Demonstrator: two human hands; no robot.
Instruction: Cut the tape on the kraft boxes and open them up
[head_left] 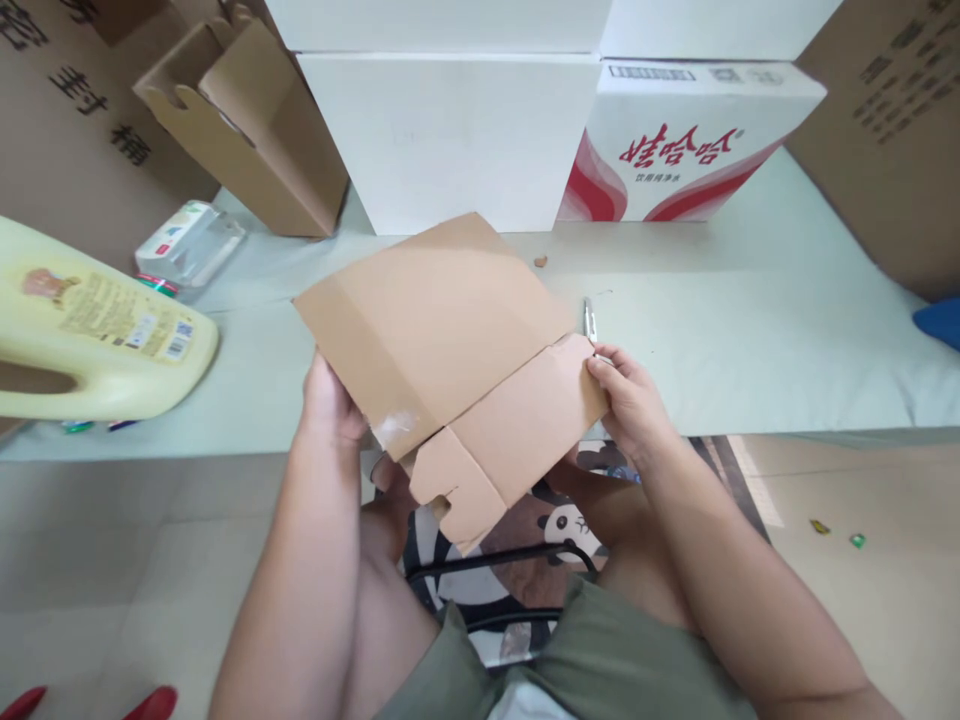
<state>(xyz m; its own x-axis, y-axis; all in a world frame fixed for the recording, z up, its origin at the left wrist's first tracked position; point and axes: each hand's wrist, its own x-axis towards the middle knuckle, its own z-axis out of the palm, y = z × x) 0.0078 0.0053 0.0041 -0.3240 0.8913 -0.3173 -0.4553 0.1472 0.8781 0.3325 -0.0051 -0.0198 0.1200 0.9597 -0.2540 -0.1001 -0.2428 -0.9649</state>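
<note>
Two-handed hold on your cardboard sheet, mid-view: your left hand grips its 8 o'clock edge, partly hidden; your right hand pinches its 4 o'clock corner. Metal tool lies just beyond that hand; yellow jug at 9, white boxes at 12.

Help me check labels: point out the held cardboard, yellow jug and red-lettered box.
Held cardboard (450,345), head view: large panel.
Yellow jug (105,325), head view: printed side.
Red-lettered box (682,150), head view: front face.
</note>
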